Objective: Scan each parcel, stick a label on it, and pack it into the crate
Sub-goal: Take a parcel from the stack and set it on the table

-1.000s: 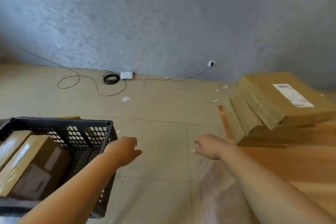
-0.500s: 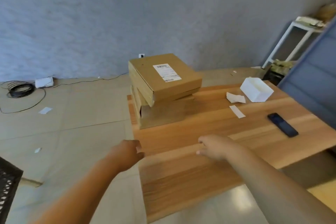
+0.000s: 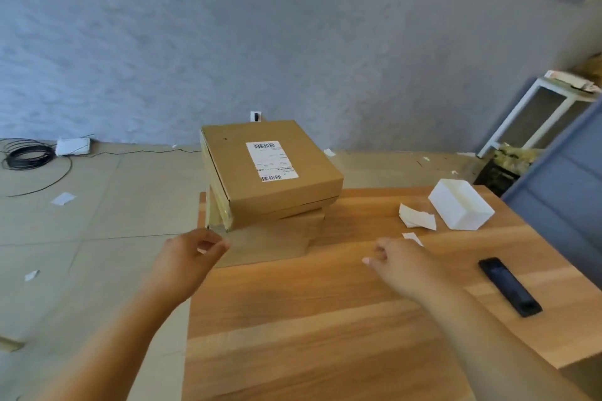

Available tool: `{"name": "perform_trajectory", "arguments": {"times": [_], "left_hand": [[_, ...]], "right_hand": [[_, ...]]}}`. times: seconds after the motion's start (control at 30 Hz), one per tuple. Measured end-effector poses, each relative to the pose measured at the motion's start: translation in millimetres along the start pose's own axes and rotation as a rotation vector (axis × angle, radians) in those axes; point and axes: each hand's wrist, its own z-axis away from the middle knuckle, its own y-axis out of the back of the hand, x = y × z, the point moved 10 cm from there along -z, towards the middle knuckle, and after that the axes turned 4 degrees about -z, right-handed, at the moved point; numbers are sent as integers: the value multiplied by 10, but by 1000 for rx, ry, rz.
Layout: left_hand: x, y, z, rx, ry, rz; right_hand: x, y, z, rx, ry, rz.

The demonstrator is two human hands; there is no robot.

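A stack of brown cardboard parcels stands at the far left corner of the wooden table (image 3: 325, 319). The top parcel (image 3: 280, 185) carries a white barcode label (image 3: 271, 160). My left hand (image 3: 185, 254) reaches toward the stack's near left corner, fingers loosely curled, holding nothing. My right hand (image 3: 400, 260) hovers over the table to the right of the stack, fingers apart and empty. A black scanner (image 3: 508, 285) lies on the table at the right. A white box (image 3: 461, 208) and loose label papers (image 3: 417, 221) lie beyond my right hand. The crate is out of view.
A coiled black cable (image 3: 26, 156) and a white adapter (image 3: 73, 146) lie on the tiled floor at the left, with paper scraps around. A white frame stand (image 3: 534, 114) and a blue panel (image 3: 566, 192) stand at the right. A grey wall is behind.
My view has swung right from the black crate on the floor to the table. Both hands have moved forward toward the parcel stack, which now appears closer.
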Motion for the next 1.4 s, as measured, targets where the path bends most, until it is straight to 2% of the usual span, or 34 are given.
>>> {"name": "perform_trajectory", "arguments": {"times": [0.13, 0.23, 0.43, 0.57, 0.67, 0.8, 0.93, 1.07, 1.27, 1.4], "left_hand": [[-31, 167, -199, 226, 108, 156], [-10, 160, -341, 303, 148, 240], [12, -79, -592, 278, 263, 314], [218, -203, -665, 222, 197, 333], [280, -223, -662, 242, 237, 297], [452, -245, -545, 287, 223, 377], [689, -475, -345, 276, 190, 426], [1061, -950, -19, 253, 155, 463], [1487, -1903, 423, 162, 130, 508], [1467, -2572, 748, 56, 217, 518]], "right_hand": [[-215, 294, -565, 170, 52, -136], [-396, 370, -963, 213, 59, -308], [-573, 174, -1523, 56, 49, -594], [-644, 15, -1713, -69, 83, -714], [-697, 25, -1787, -101, 136, -829], [-589, 153, -1798, -72, 238, -906], [-141, 304, -1701, -73, 279, -1052], [691, 342, -1543, -80, 240, -1153], [1914, 124, -1278, -124, 132, -1169], [2571, -292, -1143, -258, 42, -1049]]}}
